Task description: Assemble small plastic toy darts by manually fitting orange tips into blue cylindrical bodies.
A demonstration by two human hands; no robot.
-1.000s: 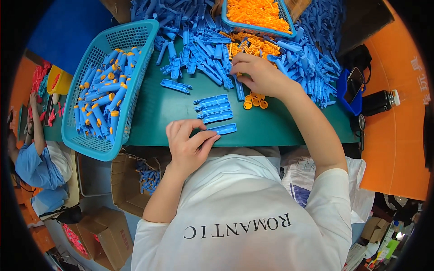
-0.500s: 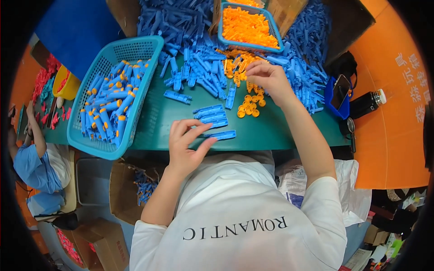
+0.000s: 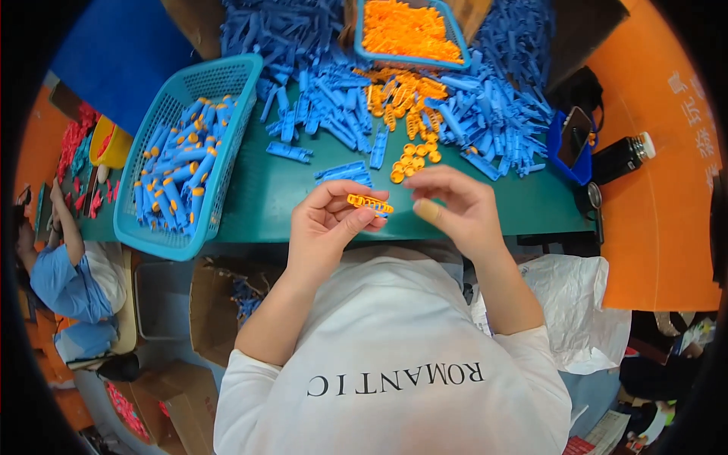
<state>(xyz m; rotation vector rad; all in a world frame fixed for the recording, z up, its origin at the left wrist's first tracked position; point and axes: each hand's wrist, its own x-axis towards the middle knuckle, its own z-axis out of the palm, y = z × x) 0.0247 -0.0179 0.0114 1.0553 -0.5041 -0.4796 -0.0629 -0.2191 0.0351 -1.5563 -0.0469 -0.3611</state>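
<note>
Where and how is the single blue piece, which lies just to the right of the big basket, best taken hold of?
Probably best pinch the blue piece by its two long sides, near the middle, coming from above and the near side. It is long and narrow, lying roughly crosswise; bare green table is in front, while the blue pile crowds its far side.

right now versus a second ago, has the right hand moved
Yes: the right hand has moved from the orange parts toward the near edge of the green table.
</note>
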